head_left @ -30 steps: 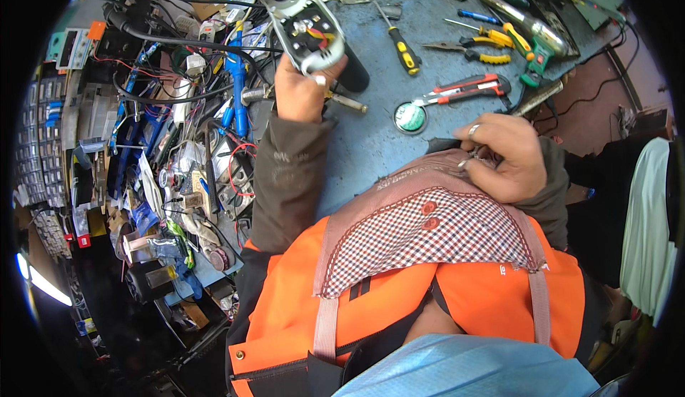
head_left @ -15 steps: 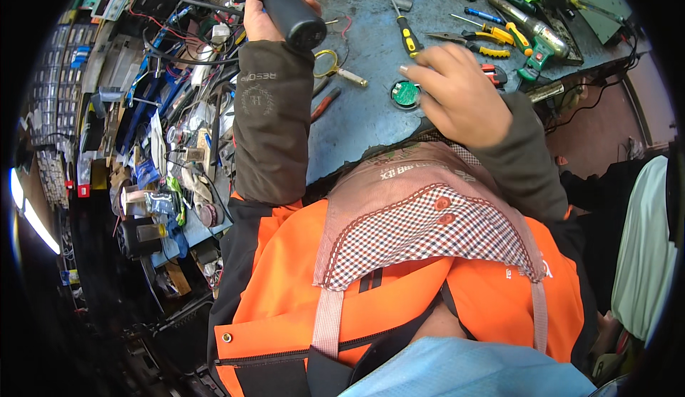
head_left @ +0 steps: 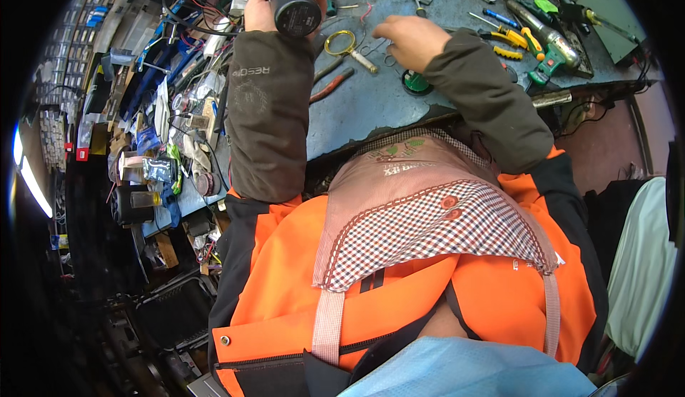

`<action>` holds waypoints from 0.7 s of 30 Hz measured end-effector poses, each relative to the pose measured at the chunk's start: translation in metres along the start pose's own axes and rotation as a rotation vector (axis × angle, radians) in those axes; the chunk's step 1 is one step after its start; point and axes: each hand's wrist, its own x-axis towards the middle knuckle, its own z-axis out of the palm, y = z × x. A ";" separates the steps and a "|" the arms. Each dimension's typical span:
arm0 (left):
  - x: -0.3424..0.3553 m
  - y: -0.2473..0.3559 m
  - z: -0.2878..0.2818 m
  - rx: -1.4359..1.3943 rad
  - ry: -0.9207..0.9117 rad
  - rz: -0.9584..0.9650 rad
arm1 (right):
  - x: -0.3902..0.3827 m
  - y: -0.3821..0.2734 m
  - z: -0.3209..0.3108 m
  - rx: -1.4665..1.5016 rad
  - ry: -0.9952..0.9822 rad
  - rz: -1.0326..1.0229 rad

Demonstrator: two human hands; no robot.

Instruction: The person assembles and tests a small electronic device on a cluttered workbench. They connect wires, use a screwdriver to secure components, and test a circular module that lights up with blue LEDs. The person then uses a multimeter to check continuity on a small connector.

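My left hand is wrapped round a black massage gun, its thick round handle end tilted toward me at the top of the view. Over the middle of the bench, my right hand reaches leftward with fingers stretched and slightly bent; nothing shows in them. Beneath that hand lies a screwdriver, its handle mostly hidden. A round black part with a green circuit board rests near the bench edge, partly covered by my right sleeve. Left of my right fingertips is a brass-rimmed magnifying glass.
Red-handled pliers lie toward the front of the blue bench. Yellow-handled tools and a green-and-silver heat gun are at the right. Cluttered parts and cables crowd the left side.
My right hand has moved left and away from me, from beside the circuit board to above the screwdriver. My left hand still holds the massage gun, slightly shifted toward the top edge.
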 end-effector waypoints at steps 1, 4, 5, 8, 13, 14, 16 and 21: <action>-0.002 0.004 -0.005 0.028 -0.005 0.006 | -0.010 -0.005 -0.013 0.055 0.012 -0.003; -0.012 -0.008 0.003 0.116 -0.028 0.028 | -0.051 -0.010 -0.033 0.098 -0.020 0.081; -0.025 -0.033 0.032 0.221 0.105 0.205 | -0.063 -0.013 -0.037 0.063 -0.037 0.080; -0.016 -0.063 0.024 0.494 0.127 0.441 | -0.085 -0.016 -0.032 0.010 -0.090 0.126; -0.013 -0.101 0.017 0.704 -0.031 0.686 | -0.088 -0.013 -0.021 0.051 -0.050 0.149; -0.013 -0.106 0.016 0.733 -0.072 0.729 | -0.087 -0.011 -0.020 0.075 -0.048 0.152; -0.010 -0.117 0.016 0.771 -0.057 0.777 | -0.087 -0.004 -0.017 0.172 0.042 0.145; 0.001 -0.122 0.012 1.036 -0.038 0.886 | -0.079 0.009 -0.011 0.689 0.130 0.377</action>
